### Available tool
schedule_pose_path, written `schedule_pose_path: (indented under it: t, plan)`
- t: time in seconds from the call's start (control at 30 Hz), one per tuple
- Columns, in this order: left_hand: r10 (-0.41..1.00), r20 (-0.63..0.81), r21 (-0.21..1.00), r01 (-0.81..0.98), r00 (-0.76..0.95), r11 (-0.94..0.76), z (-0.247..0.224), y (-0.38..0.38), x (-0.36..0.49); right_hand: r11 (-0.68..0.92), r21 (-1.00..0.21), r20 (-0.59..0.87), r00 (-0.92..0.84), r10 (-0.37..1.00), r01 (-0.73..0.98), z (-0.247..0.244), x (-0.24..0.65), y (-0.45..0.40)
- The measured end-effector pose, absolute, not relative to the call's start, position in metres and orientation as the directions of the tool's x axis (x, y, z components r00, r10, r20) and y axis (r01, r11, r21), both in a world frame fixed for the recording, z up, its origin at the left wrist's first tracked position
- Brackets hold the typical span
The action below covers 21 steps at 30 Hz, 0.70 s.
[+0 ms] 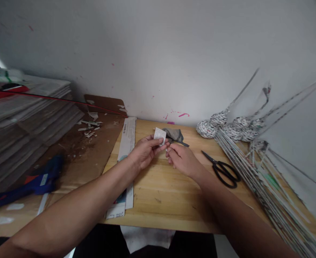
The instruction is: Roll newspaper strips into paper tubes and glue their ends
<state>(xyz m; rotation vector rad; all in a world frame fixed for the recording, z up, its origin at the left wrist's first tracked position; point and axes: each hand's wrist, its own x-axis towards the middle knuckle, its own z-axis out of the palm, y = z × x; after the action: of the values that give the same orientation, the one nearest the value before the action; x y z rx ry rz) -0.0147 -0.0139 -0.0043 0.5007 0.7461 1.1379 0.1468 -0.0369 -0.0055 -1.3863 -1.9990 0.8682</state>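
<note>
Over the middle of the wooden table, my left hand (147,150) pinches a small piece of printed newspaper (159,134) between thumb and fingers, with its upper end standing up. My right hand (181,157) meets it from the right, fingers closed at the paper's lower end, where a thin white bit shows between the fingertips; most of what it grips is hidden. A crumpled grey cloth (175,134) lies just behind both hands. Black-handled scissors (224,170) rest on the table to the right. Flat newspaper strips (127,143) lie to the left, partly under my left forearm.
Woven newspaper balls (207,129) with long stems stand at the back right. A bundle of rolled paper sticks (244,168) runs along the right side. On the left are stacked newspapers (26,118), a blue glue gun (39,182) and paper scraps (90,125) on cardboard.
</note>
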Motion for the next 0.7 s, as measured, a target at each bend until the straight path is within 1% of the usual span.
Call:
schedule_pose_path:
  t: [0.07, 0.13, 0.2, 0.27, 0.37, 0.43, 0.57, 0.7]
  plan:
    - [0.937, -0.273, 0.708, -0.613, 0.219, 0.350, -0.005, -0.014, -0.014, 0.189, -0.838, 0.037, -0.293, 0.955, 0.511, -0.005, 0.145, -0.036]
    - [0.939, -0.265, 0.725, -0.597, 0.219, 0.344, -0.006, -0.014, -0.015, 0.069, -0.916, -0.046, -0.273, 0.961, 0.396, -0.003, 0.142, -0.034]
    - [0.947, -0.233, 0.759, -0.568, 0.220, 0.319, -0.008, -0.014, -0.015, -0.044, -0.950, -0.129, -0.261, 0.957, 0.309, 0.000, 0.141, -0.033]
    - [0.958, -0.196, 0.813, -0.512, 0.209, 0.278, -0.011, -0.014, -0.016, -0.096, -0.955, -0.169, -0.247, 0.954, 0.280, 0.003, 0.141, -0.032]
    - [0.972, -0.164, 0.882, -0.417, 0.168, 0.221, -0.015, -0.016, -0.015, -0.097, -0.951, -0.166, -0.218, 0.962, 0.294, 0.005, 0.142, -0.032]
    - [0.974, -0.159, 0.897, -0.389, 0.162, 0.211, -0.015, -0.018, -0.015, -0.066, -0.954, -0.128, -0.200, 0.971, 0.294, 0.004, 0.142, -0.032]
    - [0.965, -0.140, 0.903, -0.372, 0.220, 0.216, -0.007, -0.016, -0.020, 0.022, -0.956, -0.034, -0.185, 0.982, 0.291, 0.004, 0.144, -0.032]
    - [0.959, -0.080, 0.921, -0.348, 0.271, 0.175, 0.005, -0.009, -0.033, 0.023, -0.957, -0.023, -0.157, 0.987, 0.288, 0.007, 0.148, -0.031]
